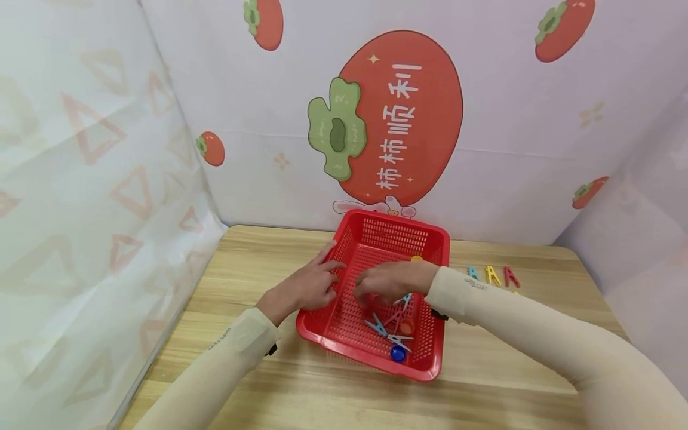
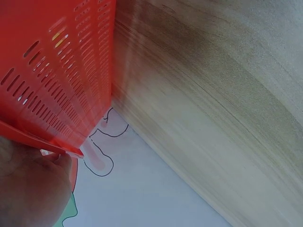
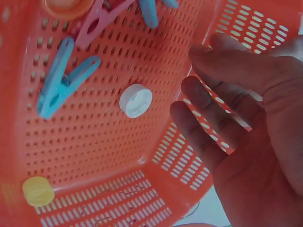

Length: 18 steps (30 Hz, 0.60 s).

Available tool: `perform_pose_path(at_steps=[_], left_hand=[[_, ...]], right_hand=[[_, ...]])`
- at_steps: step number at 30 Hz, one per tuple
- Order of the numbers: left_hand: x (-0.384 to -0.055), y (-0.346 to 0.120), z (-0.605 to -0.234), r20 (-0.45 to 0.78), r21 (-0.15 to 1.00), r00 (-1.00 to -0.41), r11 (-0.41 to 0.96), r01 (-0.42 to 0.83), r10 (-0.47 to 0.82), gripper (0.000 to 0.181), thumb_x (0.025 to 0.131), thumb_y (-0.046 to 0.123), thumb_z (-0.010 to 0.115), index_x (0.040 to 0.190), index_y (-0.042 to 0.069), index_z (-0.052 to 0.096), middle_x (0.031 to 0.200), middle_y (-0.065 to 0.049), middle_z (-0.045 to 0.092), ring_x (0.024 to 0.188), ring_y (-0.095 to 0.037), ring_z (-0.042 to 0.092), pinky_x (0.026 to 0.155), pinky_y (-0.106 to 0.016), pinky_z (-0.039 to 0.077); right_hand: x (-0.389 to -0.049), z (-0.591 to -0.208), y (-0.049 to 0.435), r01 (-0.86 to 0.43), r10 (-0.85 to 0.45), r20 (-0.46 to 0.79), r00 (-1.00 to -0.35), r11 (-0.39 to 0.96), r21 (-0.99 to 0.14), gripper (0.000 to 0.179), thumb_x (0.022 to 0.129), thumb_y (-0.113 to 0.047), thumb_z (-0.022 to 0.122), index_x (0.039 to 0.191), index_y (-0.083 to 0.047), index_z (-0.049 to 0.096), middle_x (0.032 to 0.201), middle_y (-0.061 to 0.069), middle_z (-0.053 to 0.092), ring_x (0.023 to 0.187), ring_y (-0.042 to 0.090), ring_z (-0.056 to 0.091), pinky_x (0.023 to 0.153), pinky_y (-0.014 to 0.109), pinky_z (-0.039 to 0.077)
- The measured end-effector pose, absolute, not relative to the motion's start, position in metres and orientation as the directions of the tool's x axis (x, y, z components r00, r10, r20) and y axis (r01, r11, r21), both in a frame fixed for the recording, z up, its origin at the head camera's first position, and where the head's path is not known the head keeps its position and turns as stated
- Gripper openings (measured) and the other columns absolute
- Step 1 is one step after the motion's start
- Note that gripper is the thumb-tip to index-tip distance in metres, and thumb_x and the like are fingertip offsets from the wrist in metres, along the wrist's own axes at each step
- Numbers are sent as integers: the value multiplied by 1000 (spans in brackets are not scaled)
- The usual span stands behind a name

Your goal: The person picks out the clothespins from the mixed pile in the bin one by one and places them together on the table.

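Observation:
A red perforated plastic basket point(image 1: 371, 364) stands on the wooden table. My left hand point(image 1: 312, 285) grips its left rim, with fingers over the edge; in the left wrist view, part of that hand point(image 2: 35, 184) shows at the rim. Inside the basket hovers my right hand point(image 1: 384, 280), its fingers loosely bent with nothing between them in the right wrist view. A white bottle cap point(image 3: 136, 100) lies on the basket floor near those fingertips. Close by are a blue clothespin point(image 3: 61, 82), a pink clothespin point(image 3: 97, 21), an orange cap point(image 3: 67, 5) and a yellow cap point(image 3: 38, 191).
Towards the basket's near right corner lie a blue cap point(image 1: 398, 353) and a pale clothespin point(image 1: 400, 341). On the table right of the basket sit a blue clothespin point(image 1: 473, 272), a yellow clothespin point(image 1: 492, 275) and a red clothespin point(image 1: 512, 276). A printed cloth wall point(image 1: 500, 179) rises behind.

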<state>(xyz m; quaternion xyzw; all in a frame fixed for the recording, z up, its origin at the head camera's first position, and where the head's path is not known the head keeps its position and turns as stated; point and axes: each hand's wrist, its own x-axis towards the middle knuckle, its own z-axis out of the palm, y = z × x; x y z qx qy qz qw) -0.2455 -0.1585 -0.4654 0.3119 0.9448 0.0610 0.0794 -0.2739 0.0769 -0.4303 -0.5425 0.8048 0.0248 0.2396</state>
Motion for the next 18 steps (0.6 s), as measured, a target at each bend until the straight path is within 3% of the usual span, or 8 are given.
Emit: perform_pose_path(at_steps=[5, 9, 13, 18], left_hand=[[-245, -159, -464, -106, 165, -789, 793, 587, 606, 25, 97, 17, 72, 117, 7, 83, 164, -7, 55, 172, -32, 5, 139, -45, 22], [-245, -159, -463, -99, 164, -790, 793, 587, 606, 25, 96, 17, 72, 116, 7, 83, 163, -6, 56, 171, -31, 7, 138, -44, 25], [-245, -158, -463, -101, 146, -786, 791, 594, 610, 24, 96, 17, 71, 115, 8, 83, 163, -6, 56, 172, -31, 6, 140, -43, 21], [-244, -158, -462, -118, 149, -791, 798, 584, 601, 27, 96, 17, 72, 119, 8, 83, 164, -6, 55, 172, -30, 4, 140, -42, 18]], right_hand=[[-273, -431, 67, -881, -826, -466, -316, 438, -178, 28, 96, -18, 83, 120, -33, 79, 133, -12, 74, 127, 13, 70, 110, 38, 61], [-269, -437, 59, -899, -815, -500, -293, 413, -147, 16, 100, -20, 79, 109, -34, 77, 123, -11, 75, 113, 10, 70, 105, 34, 63], [-267, -445, 55, -884, -775, -545, -320, 451, -124, 18, 100, -17, 78, 101, -34, 73, 109, -11, 71, 97, 9, 64, 94, 29, 62], [-265, -453, 51, -872, -744, -580, -332, 476, -113, 21, 98, -13, 78, 93, -31, 70, 102, -10, 69, 93, 10, 61, 90, 28, 59]])
